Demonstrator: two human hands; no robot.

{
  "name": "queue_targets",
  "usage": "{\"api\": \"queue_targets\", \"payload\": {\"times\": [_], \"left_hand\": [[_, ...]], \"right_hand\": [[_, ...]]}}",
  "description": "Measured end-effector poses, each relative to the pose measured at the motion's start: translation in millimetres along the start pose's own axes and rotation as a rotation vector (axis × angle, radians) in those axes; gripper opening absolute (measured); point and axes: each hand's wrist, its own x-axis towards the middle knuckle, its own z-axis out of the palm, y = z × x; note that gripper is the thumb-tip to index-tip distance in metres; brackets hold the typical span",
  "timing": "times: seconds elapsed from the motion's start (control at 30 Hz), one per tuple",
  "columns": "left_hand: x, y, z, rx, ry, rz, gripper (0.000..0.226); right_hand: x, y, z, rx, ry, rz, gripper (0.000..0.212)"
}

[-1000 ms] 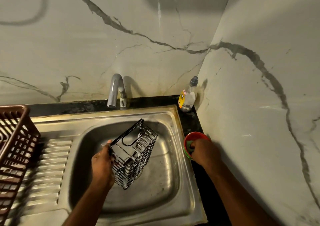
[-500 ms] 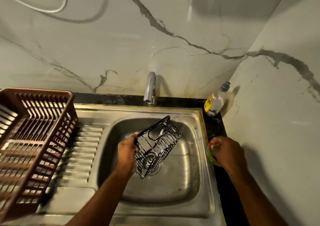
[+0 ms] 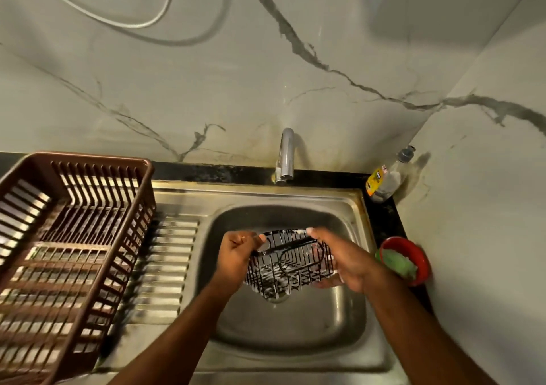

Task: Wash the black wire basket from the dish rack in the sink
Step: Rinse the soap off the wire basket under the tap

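The black wire basket (image 3: 291, 262) hangs over the steel sink (image 3: 348, 319), above the drain, with white foam on its wires. My left hand (image 3: 236, 259) grips its left rim. My right hand (image 3: 339, 257) wraps the basket's right side, fingers over the top rim and thumb beneath. The brown plastic dish rack (image 3: 68, 254) stands on the drainboard at the left. No water is visible from the tap (image 3: 285, 155).
A red bowl (image 3: 413, 254) holding a green scrub pad (image 3: 397, 262) sits on the black counter right of the sink. A dish soap bottle (image 3: 384, 182) stands in the back right corner. Marble walls close in behind and on the right.
My right hand left the red bowl and took hold of the basket's right side. The basket turned flatter between both hands. The view swung left, showing more of the dish rack.
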Motion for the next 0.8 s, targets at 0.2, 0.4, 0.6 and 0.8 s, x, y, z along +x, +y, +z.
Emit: {"api": "queue_targets", "payload": {"times": [0.2, 0.4, 0.6, 0.8], "left_hand": [[-6, -20, -17, 0.231, -0.135, 0.159, 0.048], [14, -41, -38, 0.725, 0.150, 0.171, 0.030], [37, -38, -36, -0.025, 0.164, -0.543, 0.096], [37, -37, -21, -0.309, 0.167, -0.641, 0.053]], "right_hand": [[14, 12, 14, -0.024, 0.151, -0.093, 0.028], [21, 30, 13, 0.014, 0.235, -0.262, 0.049], [27, 60, 11, 0.148, 0.232, -0.335, 0.045], [36, 71, -1, -0.006, 0.236, -0.312, 0.048]]}}
